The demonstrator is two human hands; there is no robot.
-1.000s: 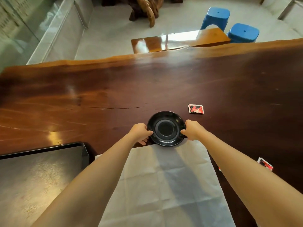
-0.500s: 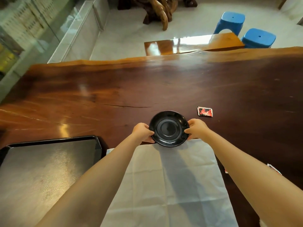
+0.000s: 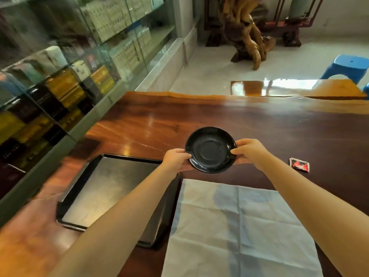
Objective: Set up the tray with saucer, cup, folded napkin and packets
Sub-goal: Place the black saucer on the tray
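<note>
A black saucer (image 3: 210, 149) is held above the dark wooden table (image 3: 279, 124). My left hand (image 3: 176, 159) grips its left rim and my right hand (image 3: 249, 152) grips its right rim. The black tray (image 3: 111, 188) lies on the table to the lower left of the saucer, partly hidden by my left forearm. A white napkin (image 3: 239, 226) lies spread flat below the saucer, between my arms. One red packet (image 3: 299, 164) rests on the table to the right of my right hand. No cup is in view.
A glass display case with boxes (image 3: 69, 76) runs along the table's left side. Beyond the far table edge stand a carved wooden root piece (image 3: 245, 33), a low glossy bench (image 3: 295, 87) and a blue stool (image 3: 347, 65).
Both hands have lifted the saucer off the table and carried it left toward the tray. The view has swung left, bringing more of the tray and the glass case into sight.
</note>
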